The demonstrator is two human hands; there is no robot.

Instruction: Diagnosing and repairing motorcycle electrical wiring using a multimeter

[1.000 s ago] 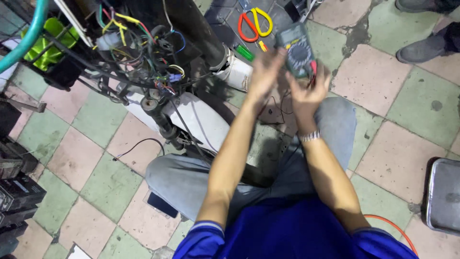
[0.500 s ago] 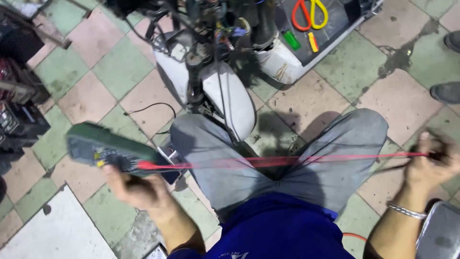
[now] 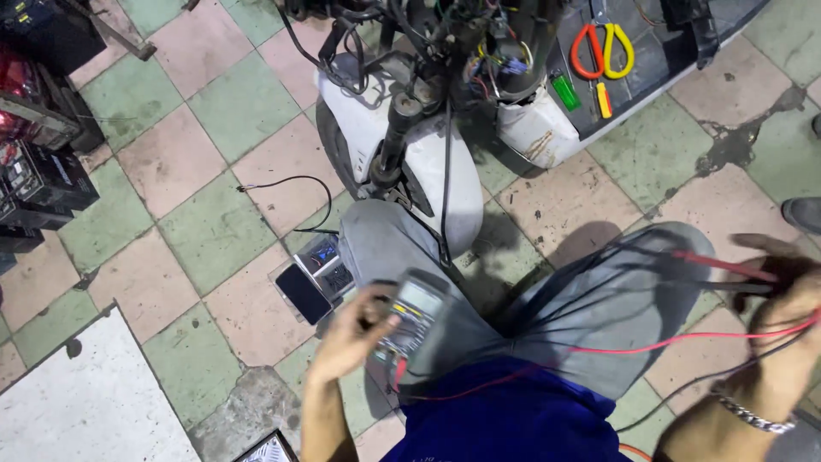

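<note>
A grey multimeter [image 3: 417, 329] is gripped along its left edge by the left hand [image 3: 355, 334], fingers closed on the case and the screen tilted upward, seemingly so the display can be read from above; the meter is rested on the left thigh, just below the white front mudguard [image 3: 449, 184] of the stripped scooter [image 3: 445, 94]; the red and black test leads [image 3: 676, 338] are drawn taut to the right of the meter, across the lap, and are pinched in the closed right hand [image 3: 782, 291], apparently to keep the probes clear of one another; a dark phone [image 3: 304, 293] is laid on the tiled floor [image 3: 214, 231] just left of the meter; red and yellow pliers [image 3: 603, 51] are left on the scooter's footboard, well above the meter
</note>
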